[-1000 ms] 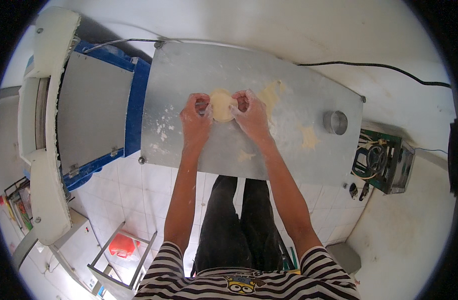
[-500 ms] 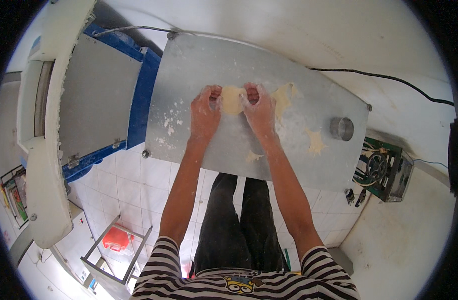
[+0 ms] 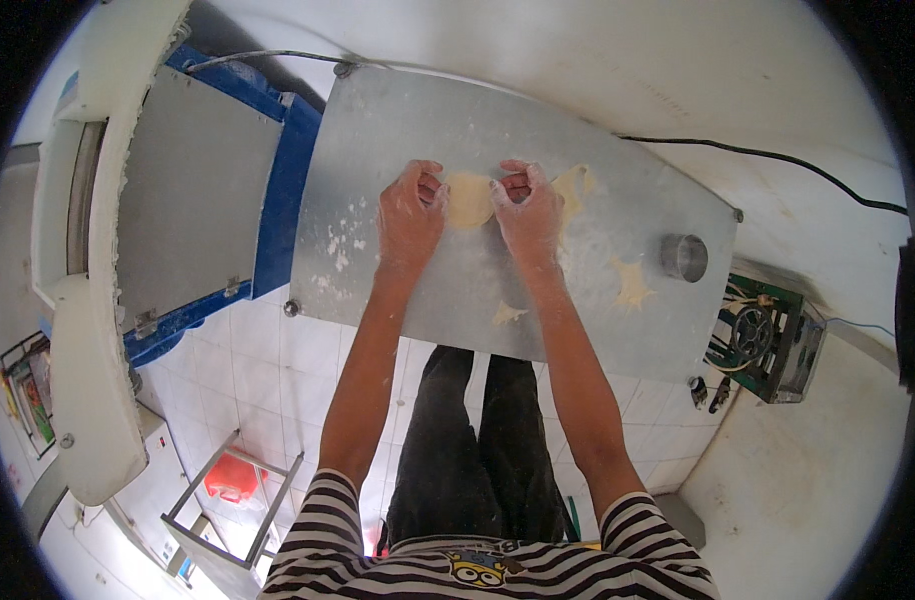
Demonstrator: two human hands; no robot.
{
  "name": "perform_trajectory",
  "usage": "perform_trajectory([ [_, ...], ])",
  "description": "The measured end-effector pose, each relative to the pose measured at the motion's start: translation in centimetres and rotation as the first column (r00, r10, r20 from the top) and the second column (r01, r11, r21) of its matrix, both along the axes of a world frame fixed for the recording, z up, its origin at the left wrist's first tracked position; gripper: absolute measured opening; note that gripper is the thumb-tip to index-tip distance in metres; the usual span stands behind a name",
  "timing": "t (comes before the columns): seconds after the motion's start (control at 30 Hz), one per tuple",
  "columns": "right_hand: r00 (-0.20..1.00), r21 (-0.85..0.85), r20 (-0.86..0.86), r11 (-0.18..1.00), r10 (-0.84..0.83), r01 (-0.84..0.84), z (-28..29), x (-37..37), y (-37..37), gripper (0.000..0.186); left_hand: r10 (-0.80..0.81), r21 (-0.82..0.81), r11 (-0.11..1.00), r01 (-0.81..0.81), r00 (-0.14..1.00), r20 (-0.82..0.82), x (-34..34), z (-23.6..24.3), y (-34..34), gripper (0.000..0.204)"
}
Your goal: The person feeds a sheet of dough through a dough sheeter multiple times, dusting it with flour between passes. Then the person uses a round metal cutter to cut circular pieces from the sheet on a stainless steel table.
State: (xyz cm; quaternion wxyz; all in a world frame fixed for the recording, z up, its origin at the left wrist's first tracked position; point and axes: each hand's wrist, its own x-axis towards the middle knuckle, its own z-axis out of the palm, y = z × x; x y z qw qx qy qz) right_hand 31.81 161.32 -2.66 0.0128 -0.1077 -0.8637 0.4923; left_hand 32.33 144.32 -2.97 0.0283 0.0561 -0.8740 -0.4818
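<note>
A flat, pale yellow round of dough point(image 3: 469, 203) lies between my hands, over the metal table. My left hand point(image 3: 412, 218) has its fingers curled in, with thumb and fingertips at the dough's left edge. On the opposite edge, my right hand point(image 3: 529, 213) pinches the dough with its thumb and curled fingers. Both hands are dusted with flour. Just beyond the right hand lies a torn dough scrap point(image 3: 577, 187), partly hidden by that hand. Smaller dough scraps lie nearer me point(image 3: 508, 313) and farther right point(image 3: 632, 286).
A round metal ring cutter point(image 3: 685, 257) stands near the right end of the metal table point(image 3: 458, 110). Loose flour point(image 3: 338, 245) is scattered on the left. A blue-framed machine point(image 3: 290, 180) adjoins the left edge; a green-framed machine point(image 3: 753, 335) is beyond the right edge.
My right hand has shifted slightly right, and the gap between my hands is wider. The dough between them looks a little broader. The scraps and ring cutter stay put.
</note>
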Motion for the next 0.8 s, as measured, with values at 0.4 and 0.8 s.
perform_trajectory([
  [0.4,0.996,0.217,-0.060,0.973,-0.071,0.082,1.1,3.2,3.5,0.037,-0.017,-0.293,0.953,0.077,0.979,0.202,0.5,1.9,0.2,0.043],
  [0.8,0.975,0.606,0.003,0.776,-0.223,0.176,-3.5,9.2,10.0,0.084,-0.371,-0.574,0.756,0.315,0.928,0.021,5.4,-1.0,4.2,0.064],
])
